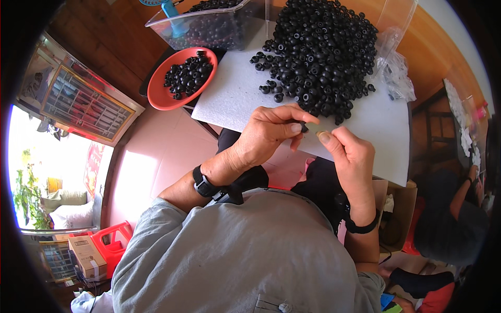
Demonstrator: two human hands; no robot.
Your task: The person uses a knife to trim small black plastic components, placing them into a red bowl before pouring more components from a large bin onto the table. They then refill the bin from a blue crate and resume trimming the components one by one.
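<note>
Between the thumb and fingers of my left hand [266,133] I pinch a small black round part [304,127] near the front edge of the white tabletop [229,99]. Just to its right, my right hand [348,154] is closed in a pinch on a small yellowish piece [320,132], too small to name. The two pinches almost meet. Beyond my hands lies a large heap of the same black round parts [323,52], many with a hole in one end. An orange-red bowl [156,88] at the left holds more of them.
A clear plastic bin [237,39] of black parts stands at the back left, a blue-handled object [171,10] in it. A crumpled clear bag [399,78] lies by the heap's right side. An open cardboard box [402,214] sits below right. Another person [443,214] is at far right.
</note>
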